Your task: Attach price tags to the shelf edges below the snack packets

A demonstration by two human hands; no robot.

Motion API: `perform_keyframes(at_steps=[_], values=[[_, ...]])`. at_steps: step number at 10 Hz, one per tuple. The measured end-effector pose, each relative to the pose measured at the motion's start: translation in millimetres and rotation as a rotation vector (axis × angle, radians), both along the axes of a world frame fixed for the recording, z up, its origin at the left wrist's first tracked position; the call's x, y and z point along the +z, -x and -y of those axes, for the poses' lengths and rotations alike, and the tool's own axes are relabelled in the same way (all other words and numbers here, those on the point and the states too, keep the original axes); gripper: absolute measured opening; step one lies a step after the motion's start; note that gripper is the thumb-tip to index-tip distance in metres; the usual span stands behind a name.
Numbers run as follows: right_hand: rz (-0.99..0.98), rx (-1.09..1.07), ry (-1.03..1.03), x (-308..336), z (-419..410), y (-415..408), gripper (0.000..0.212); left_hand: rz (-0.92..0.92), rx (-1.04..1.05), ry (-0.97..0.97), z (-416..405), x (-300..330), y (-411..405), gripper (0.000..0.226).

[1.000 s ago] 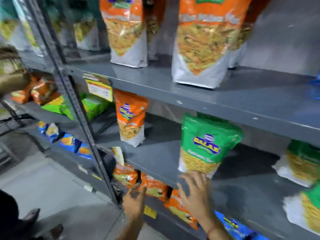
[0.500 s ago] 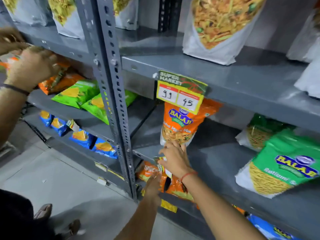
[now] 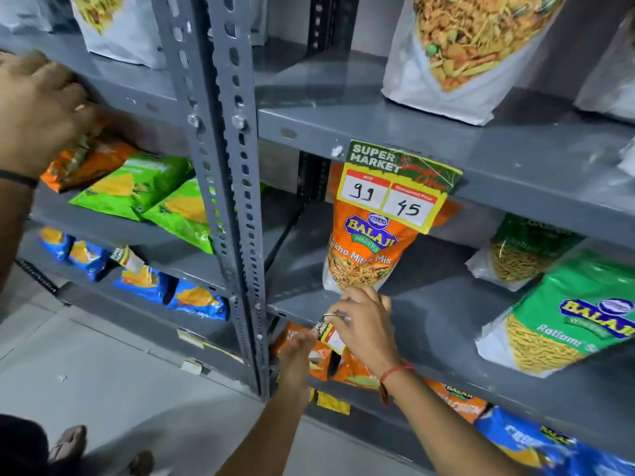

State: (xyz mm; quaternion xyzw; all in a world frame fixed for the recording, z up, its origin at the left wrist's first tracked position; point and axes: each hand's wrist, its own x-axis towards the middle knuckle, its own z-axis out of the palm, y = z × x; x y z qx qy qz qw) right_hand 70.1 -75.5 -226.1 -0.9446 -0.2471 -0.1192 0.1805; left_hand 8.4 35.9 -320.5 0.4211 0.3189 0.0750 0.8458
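A small price tag (image 3: 329, 333) sits at the front edge of the grey middle shelf (image 3: 426, 324), just below the orange Balaji snack packet (image 3: 364, 249). My right hand (image 3: 366, 326) pinches the tag's top against the shelf edge, where a bit of metal shows. My left hand (image 3: 296, 352) comes from below and grips the tag's lower left side. A larger tag marked 99 and 45 (image 3: 398, 188) hangs from the edge of the shelf above. Green Balaji packets (image 3: 570, 314) stand further right.
Another person's hand (image 3: 37, 111) with a dark wristband reaches into the left-hand rack, above green and orange packets (image 3: 137, 187). A perforated grey upright (image 3: 237, 201) divides the two racks. Orange packets (image 3: 347, 369) lie under my hands. Feet (image 3: 68, 441) stand on the floor at lower left.
My hands have moved left from the green packet to the shelf edge under the orange packet, and both now hold the small tag there. The view has swung left.
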Motion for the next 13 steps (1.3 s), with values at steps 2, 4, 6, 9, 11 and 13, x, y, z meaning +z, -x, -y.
perform_keyframes(at_steps=[2, 4, 6, 9, 11, 13], values=[[-0.053, -0.178, -0.029, -23, 19, 19, 0.017, 0.065, -0.104, -0.882, -43, 19, -7, 0.014], [-0.108, -0.182, 0.128, -50, 27, 43, 0.012, -0.17, -0.275, -1.444, -53, -3, 2, 0.024], [-0.075, -0.227, 0.051, -53, 30, 51, 0.005, -0.208, -0.304, -1.479, -48, -6, 4, 0.019], [-0.108, -0.381, -0.184, -58, 25, 40, 0.011, -0.097, -0.246, -1.622, -48, 12, -13, 0.008], [-0.104, -0.403, -0.124, -60, 25, 30, 0.016, -0.058, -0.259, -1.646, -49, 15, -19, 0.011], [-0.09, -0.47, -0.213, -64, 30, 38, 0.036, -0.053, -0.156, -1.598, -52, 17, -18, 0.051]])
